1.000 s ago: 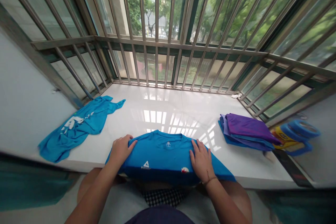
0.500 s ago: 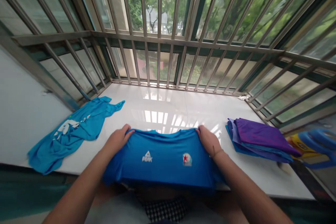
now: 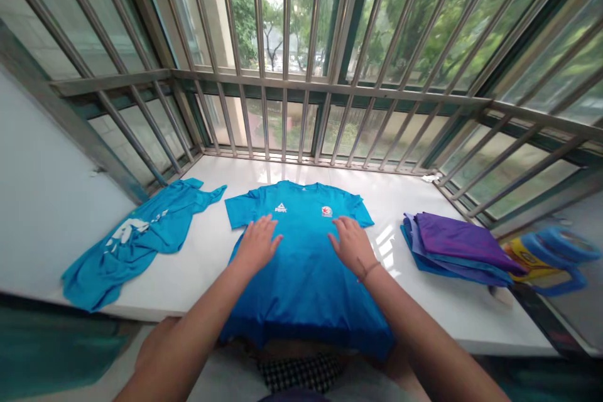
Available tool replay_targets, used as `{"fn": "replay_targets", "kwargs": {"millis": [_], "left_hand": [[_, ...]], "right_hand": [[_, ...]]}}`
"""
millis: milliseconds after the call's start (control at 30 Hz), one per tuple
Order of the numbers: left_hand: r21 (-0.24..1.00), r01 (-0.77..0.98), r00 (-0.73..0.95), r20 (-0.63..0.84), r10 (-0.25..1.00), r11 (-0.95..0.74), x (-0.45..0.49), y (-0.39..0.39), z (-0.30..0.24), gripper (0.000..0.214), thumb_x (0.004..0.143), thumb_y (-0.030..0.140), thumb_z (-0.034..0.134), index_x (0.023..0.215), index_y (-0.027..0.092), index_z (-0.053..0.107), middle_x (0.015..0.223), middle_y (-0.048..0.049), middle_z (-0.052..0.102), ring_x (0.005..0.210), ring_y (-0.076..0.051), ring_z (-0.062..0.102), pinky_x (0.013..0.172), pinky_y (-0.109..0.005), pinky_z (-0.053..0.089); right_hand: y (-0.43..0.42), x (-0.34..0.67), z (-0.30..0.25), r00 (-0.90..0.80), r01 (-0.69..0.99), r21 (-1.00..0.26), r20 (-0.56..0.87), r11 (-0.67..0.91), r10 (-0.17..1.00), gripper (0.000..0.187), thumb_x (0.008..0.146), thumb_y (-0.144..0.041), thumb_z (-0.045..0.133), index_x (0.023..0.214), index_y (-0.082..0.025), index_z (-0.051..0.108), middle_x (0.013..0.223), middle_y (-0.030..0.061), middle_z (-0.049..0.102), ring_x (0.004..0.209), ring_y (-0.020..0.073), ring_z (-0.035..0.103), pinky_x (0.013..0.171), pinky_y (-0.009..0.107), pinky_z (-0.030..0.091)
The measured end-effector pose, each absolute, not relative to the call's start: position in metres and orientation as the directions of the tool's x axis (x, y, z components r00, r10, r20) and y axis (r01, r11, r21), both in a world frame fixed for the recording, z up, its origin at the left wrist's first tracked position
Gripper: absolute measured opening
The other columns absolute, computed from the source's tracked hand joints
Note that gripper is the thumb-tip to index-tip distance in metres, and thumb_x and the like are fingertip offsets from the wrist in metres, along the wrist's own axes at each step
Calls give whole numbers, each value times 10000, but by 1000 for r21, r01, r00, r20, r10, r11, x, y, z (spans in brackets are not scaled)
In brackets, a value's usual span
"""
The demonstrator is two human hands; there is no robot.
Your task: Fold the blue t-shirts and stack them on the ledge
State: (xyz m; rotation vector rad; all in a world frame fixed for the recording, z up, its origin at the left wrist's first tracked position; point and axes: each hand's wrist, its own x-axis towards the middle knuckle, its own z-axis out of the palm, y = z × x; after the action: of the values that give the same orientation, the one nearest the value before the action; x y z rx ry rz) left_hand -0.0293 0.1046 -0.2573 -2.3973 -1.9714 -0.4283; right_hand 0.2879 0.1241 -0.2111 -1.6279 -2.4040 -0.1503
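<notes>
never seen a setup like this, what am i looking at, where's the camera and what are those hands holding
There is no machine here: these are a person's bare hands, seen from a camera worn on that person's head, looking forward and down. In front is a white ledge below a barred window. A blue shirt is spread on it, neckline toward the window. The left hand and right hand are palm down on or just above the shirt, gripping nothing; actual contact is hard to tell. To the left lies a crumpled blue garment; to the right, a folded stack with purple on top, then a jug.
</notes>
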Motion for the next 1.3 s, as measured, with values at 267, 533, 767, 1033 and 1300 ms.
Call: {"fn": "replay_targets", "kwargs": {"millis": [267,533,767,1033,1300], "left_hand": [[142,966,208,72,975,-216,-20,7,-321,677,1090,540,438,1710,279,366,1797,-63,254,1658,-345,266,1315,-658,229],[190,967,173,0,985,-170,-36,-38,-324,660,1063,531,440,1701,378,377,1793,12,236,1661,-343,259,1321,-653,243],[368,917,167,3,986,-157,-6,-7,-285,663,994,560,533,1620,339,532,1638,-98,560,1508,-396,524,1265,-598,409],[440,760,495,85,864,-479,167,147,-245,558,1098,426,450,1602,201,530,1713,-138,455,1585,-332,426,1306,-544,353],[421,829,386,45,921,-368,195,250,-287,660,1069,456,476,1679,208,424,1750,-177,359,1647,-362,294,1330,-665,180]], "right_hand": [[1,314,-316,-269,956,-94,83,277,959,598,1101,-497,444,1644,-252,492,1742,97,395,1599,347,369,1282,586,297],[-67,309,-322,-268,944,-158,151,291,951,617,1059,-537,538,1633,-310,512,1703,74,464,1521,366,481,1199,546,418],[0,355,-276,-84,895,-405,258,186,963,385,1114,-359,393,1230,-221,734,1178,130,767,1105,276,706,1029,414,524],[152,385,-267,311,922,-280,115,-269,944,576,988,-401,646,1446,-55,597,1312,275,686,1215,347,676,941,390,520],[144,416,-295,334,911,-275,53,-308,941,338,1013,-231,560,1295,-117,707,1071,171,802,1015,276,777,843,322,530]]}}
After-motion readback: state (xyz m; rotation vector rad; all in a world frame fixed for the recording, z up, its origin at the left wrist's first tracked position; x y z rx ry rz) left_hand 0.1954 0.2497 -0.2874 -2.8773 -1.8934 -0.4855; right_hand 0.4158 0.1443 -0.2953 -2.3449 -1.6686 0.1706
